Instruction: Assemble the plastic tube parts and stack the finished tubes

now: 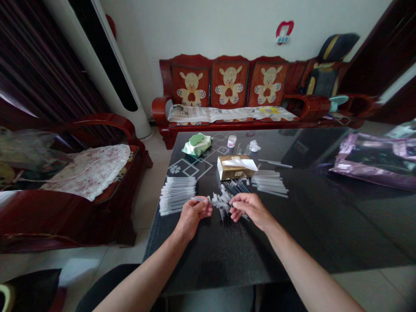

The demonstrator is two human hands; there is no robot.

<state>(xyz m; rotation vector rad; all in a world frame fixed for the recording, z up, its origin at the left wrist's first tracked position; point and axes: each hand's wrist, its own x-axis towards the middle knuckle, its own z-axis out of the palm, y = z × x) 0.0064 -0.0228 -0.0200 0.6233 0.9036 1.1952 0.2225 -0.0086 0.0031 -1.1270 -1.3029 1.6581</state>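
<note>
My left hand [194,212] is closed, thumb against fingers, on a slim translucent white tube that looks like a pen barrel [202,199]. Close by on the right, my right hand [248,209] has its thumb and fingertips pinched together; whatever they hold is too small to make out. Between and behind the hands lies a loose heap of small whitish pieces [222,200]. Thin black sticks like pen refills [236,186] lie behind the right hand. To the left is a neat stack of whitish tubes [177,193], and a second group of tubes [269,183] lies at the right.
On the dark glossy table [227,264] stand a gold tissue box [232,173], a green wipes pack [197,145], a small cup [232,141] and a crumpled tissue [255,146]. A purple-edged plastic bag [373,162] lies right. Beyond is a wooden sofa [227,125].
</note>
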